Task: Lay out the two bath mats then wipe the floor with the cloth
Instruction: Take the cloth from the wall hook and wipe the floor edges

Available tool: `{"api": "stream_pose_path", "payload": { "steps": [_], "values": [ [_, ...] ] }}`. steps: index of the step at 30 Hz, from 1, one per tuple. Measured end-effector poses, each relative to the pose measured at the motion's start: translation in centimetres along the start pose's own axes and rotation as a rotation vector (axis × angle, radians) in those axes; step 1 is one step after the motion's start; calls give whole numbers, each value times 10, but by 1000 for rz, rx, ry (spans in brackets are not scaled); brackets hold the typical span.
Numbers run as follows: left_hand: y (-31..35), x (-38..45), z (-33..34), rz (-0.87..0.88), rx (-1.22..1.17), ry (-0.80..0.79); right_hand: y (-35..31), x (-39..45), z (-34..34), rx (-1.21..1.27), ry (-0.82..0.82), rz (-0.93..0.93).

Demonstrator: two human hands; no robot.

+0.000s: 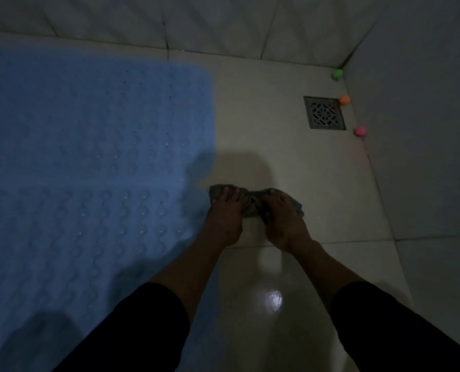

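Observation:
Two blue bath mats lie flat on the left of the tiled floor, a far one [94,108] and a near one [62,251] with a wavy raised pattern; they meet edge to edge. A grey cloth [253,205] lies bunched on the pale floor just right of the mats. My left hand [227,210] presses on the cloth's left part, fingers spread over it. My right hand [284,213] presses on its right part. Both arms reach forward in black sleeves. The room is dim.
A square metal floor drain [324,113] sits at the back right. Three small balls lie along the right wall: green [337,74], orange [344,99], pink [359,131]. Tiled walls close the back and right. The floor tile [274,302] near me is glossy with a light glare.

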State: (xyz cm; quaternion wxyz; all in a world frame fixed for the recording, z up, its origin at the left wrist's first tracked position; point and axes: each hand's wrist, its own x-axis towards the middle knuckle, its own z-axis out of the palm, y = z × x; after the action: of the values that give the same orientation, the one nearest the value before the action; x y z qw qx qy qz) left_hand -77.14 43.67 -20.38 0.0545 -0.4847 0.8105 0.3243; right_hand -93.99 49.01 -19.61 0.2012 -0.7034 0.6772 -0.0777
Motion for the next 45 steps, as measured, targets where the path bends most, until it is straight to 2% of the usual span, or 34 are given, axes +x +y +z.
{"api": "stream_pose_path", "payload": {
  "steps": [2,7,13,15,24,33,39,45],
  "values": [
    [2,-2,4,-8,14,24,3,3,2,-46,-37,-26],
    [15,-7,0,-71,-4,19,11,0,5,10,-195,94],
    [34,-21,21,-172,-67,144,21,-3,10,-1,-201,30],
    [41,-25,22,-202,-60,138,21,-4,10,34,-196,55],
    [50,-23,35,-279,-48,185,39,-1,31,-123,-171,-95],
    [47,-34,48,-216,16,209,35,-32,25,-87,-115,-49],
    [62,-75,69,-165,-19,259,17,-85,20,-35,-86,5],
    [73,-137,98,-112,-97,233,9,-152,36,-43,-125,5]
  ]
}}
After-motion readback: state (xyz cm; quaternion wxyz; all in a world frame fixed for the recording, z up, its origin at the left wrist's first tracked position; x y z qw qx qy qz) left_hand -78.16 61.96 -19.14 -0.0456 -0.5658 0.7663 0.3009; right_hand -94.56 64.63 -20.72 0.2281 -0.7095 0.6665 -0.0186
